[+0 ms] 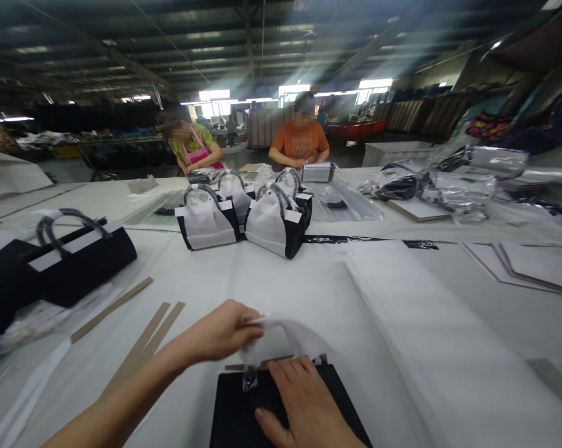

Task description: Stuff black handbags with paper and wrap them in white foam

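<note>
A black handbag [237, 410] lies at the near edge of the table in front of me. My right hand [299, 398] rests flat on it, fingers stretched toward its far edge. Just beyond that edge, my left hand [239, 330] pinches the corner of a thin white wrapping sheet [294, 336], which curves up over the bag's top. A small plastic-wrapped piece [250, 378] hangs at the bag's edge. Part of a brown cardboard strip [234, 368] shows beside it. The bag's handles are mostly hidden by the sheet and my hands.
Several white-wrapped handbags [209, 218] stand ahead; another black bag [85, 255] is at left. Brown strips [164, 323] lie left of my arm. A long stack of white sheets [430, 323] runs along the right, with boards [537, 264] beyond. Two people [299, 140] work across the table.
</note>
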Available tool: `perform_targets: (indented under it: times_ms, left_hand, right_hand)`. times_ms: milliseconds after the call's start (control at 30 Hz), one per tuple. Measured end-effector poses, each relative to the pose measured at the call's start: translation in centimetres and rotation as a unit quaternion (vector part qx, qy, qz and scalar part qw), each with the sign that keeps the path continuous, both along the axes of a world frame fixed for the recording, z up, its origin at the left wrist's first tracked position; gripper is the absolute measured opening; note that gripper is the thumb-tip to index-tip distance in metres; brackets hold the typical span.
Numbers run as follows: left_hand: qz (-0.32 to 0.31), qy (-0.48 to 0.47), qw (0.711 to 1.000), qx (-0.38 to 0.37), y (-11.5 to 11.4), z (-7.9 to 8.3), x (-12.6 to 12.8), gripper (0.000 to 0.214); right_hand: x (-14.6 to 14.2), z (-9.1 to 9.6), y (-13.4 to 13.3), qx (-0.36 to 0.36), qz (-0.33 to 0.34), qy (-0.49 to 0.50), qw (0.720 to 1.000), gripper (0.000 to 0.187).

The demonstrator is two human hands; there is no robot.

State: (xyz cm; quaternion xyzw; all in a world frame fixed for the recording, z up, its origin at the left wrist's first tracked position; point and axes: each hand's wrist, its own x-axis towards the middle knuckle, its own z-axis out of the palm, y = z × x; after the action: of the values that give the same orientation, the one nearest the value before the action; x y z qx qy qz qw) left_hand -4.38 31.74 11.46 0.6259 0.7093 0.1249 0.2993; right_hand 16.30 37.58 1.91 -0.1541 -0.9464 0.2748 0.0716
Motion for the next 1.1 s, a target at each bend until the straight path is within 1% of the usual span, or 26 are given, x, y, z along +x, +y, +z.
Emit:
perform_targets:
  times_ms: [67, 133, 167, 233, 267, 300, 333, 367, 400, 433, 467, 500, 533, 600, 667, 767, 867, 933, 967, 1033, 1067, 1100]
  left_hand:
    - [0.002, 0.046, 0.999, 0.028, -1.8, -0.7, 1.3, 0.026]
    - [0.02, 0.117, 0.991, 0.054, -3.3, -2.3, 2.8, 0.021]
    - [0.033, 0.143, 0.986, 0.074, -4.0, -3.5, 3.5, 0.025]
    - [0.053, 0.164, 0.975, 0.141, -5.4, -6.1, 4.8, 0.041]
    - [0.06, 0.168, 0.967, 0.181, -6.0, -7.4, 5.4, 0.047]
    - [0.066, 0.17, 0.959, 0.217, -6.6, -8.6, 5.9, 0.049]
    - [0.08, 0.173, 0.95, 0.247, -7.2, -9.7, 6.3, 0.048]
    - [0.098, 0.171, 0.943, 0.268, -7.7, -10.5, 6.7, 0.044]
    - [0.116, 0.166, 0.938, 0.282, -8.1, -11.1, 7.0, 0.039]
    - [0.129, 0.157, 0.934, 0.293, -8.4, -11.5, 7.4, 0.035]
    - [0.131, 0.144, 0.934, 0.301, -8.7, -11.7, 7.7, 0.034]
    - [0.124, 0.128, 0.934, 0.309, -9.0, -11.8, 7.9, 0.035]
    - [0.112, 0.113, 0.935, 0.315, -9.2, -11.7, 8.1, 0.038]
    - [0.095, 0.084, 0.942, 0.312, -9.8, -11.5, 8.4, 0.043]
    - [0.088, 0.067, 0.949, 0.294, -10.4, -11.1, 8.5, 0.04]
    - [0.074, 0.067, 0.954, 0.284, -11.1, -10.7, 8.6, 0.033]
    - [0.064, 0.05, 0.951, 0.298, -10.8, -10.3, 8.7, 0.034]
    - [0.075, 0.043, 0.952, 0.295, -10.0, -9.4, 8.7, 0.036]
    - [0.082, 0.049, 0.955, 0.282, -9.6, -8.8, 8.9, 0.038]
    - [0.092, 0.083, 0.964, 0.234, -9.1, -7.5, 9.6, 0.044]
    - [0.089, 0.101, 0.969, 0.205, -9.1, -7.1, 10.3, 0.053]
    - [0.08, 0.116, 0.974, 0.178, -9.2, -6.8, 11.1, 0.067]
  right_hand:
    - [-0.1, -0.3, 0.0, 0.009, 0.005, 0.013, 1.0, 0.059]
    - [-0.2, -0.4, 0.0, 0.022, -0.002, 0.048, 0.999, 0.058]
    - [-0.2, -0.5, 0.0, 0.032, -0.007, 0.081, 0.996, 0.05]
    - [0.0, -0.3, 0.0, 0.066, -0.008, 0.189, 0.98, 0.023]
    - [0.2, -0.1, 0.0, 0.094, -0.019, 0.254, 0.963, 0.012]
    - [0.5, 0.2, -0.1, 0.13, -0.037, 0.312, 0.94, 0.01]
    - [0.8, 0.6, -0.1, 0.173, -0.07, 0.353, 0.917, 0.012]
    - [1.1, 0.9, 0.0, 0.216, -0.117, 0.37, 0.896, 0.013]
    - [1.4, 1.2, 0.0, 0.252, -0.163, 0.363, 0.882, 0.021]
    - [1.6, 1.5, 0.1, 0.275, -0.198, 0.336, 0.879, 0.031]
    - [1.8, 1.6, 0.2, 0.284, -0.207, 0.302, 0.886, 0.037]
    - [1.9, 1.6, 0.4, 0.277, -0.191, 0.273, 0.901, 0.038]
    - [2.0, 1.5, 0.4, 0.255, -0.162, 0.252, 0.919, 0.036]
    - [2.1, 1.1, 0.5, 0.189, -0.102, 0.244, 0.946, 0.031]
    - [2.3, 0.7, 0.3, 0.128, -0.072, 0.261, 0.954, 0.024]
    - [2.4, 0.4, 0.0, 0.085, -0.031, 0.264, 0.96, 0.02]
    - [2.2, 0.6, 0.3, 0.052, -0.006, 0.204, 0.978, 0.015]
    - [1.8, 0.9, 0.7, 0.032, 0.004, 0.145, 0.989, 0.013]
    - [1.5, 1.0, 1.0, 0.027, 0.009, 0.121, 0.992, 0.013]
    - [1.3, 1.2, 1.2, 0.026, 0.012, 0.1, 0.995, 0.014]
    - [1.3, 1.2, 1.3, 0.028, 0.008, 0.102, 0.994, 0.014]
    - [1.5, 1.2, 1.2, 0.031, 0.001, 0.11, 0.994, 0.015]
